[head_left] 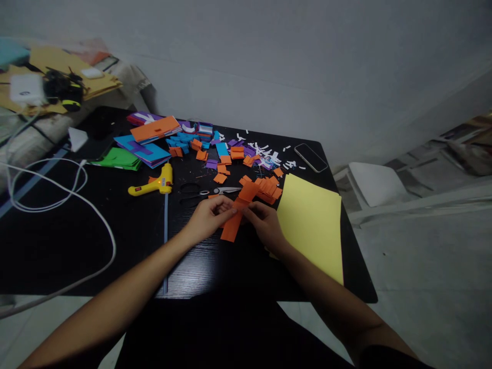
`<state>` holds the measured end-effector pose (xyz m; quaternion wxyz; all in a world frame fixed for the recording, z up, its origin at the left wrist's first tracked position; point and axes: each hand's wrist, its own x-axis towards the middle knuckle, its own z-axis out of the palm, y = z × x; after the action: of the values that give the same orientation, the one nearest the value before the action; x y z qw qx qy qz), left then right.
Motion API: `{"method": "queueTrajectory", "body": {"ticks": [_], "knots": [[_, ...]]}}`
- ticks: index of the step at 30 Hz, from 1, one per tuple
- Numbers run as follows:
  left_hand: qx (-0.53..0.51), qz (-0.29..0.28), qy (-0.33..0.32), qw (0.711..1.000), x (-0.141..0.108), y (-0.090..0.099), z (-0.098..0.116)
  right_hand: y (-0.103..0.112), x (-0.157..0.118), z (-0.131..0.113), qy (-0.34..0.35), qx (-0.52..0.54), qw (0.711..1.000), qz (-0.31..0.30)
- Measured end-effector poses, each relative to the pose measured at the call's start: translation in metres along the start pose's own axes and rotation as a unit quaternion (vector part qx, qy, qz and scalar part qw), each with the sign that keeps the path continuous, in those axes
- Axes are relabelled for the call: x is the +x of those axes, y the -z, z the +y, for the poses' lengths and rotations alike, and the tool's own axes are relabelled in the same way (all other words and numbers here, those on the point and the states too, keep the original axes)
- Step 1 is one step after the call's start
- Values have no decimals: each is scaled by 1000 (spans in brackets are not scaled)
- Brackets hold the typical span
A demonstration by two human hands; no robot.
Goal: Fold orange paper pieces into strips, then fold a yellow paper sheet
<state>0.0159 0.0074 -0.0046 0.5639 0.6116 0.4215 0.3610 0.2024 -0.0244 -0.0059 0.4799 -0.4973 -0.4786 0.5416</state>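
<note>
An orange paper strip (231,227) is held between both hands above the black table (246,277), its lower end pointing toward me. My left hand (209,216) pinches the strip's left edge with thumb and fingers. On the other edge, my right hand (265,221) has its thumb and fingers closed on the same strip. Just beyond the hands lie silver-bladed scissors (226,190) and dark-handled pliers (196,195). Folded orange pieces (269,189) are heaped behind my right hand.
Yellow sheets (311,225) lie on the right, with a phone (310,157) behind them. A yellow glue gun (154,183) rests at left, near a white cable (103,220). Colored paper stacks (156,129) and white scraps (265,154) cover the back. A white stool (376,184) stands right.
</note>
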Motion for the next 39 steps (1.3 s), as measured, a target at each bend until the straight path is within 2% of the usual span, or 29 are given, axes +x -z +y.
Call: {"method": "queueTrajectory", "body": {"ticks": [6, 18, 39], "knots": [[-5, -14, 8, 1000, 0, 1, 4, 0, -1, 1, 3, -9, 1000, 5], [-56, 9, 63, 996, -2, -1, 5, -1, -4, -1, 20, -40, 999, 28], [-87, 16, 83, 993, -1, -1, 11, -3, -5, 0, 38, -53, 997, 38]]}}
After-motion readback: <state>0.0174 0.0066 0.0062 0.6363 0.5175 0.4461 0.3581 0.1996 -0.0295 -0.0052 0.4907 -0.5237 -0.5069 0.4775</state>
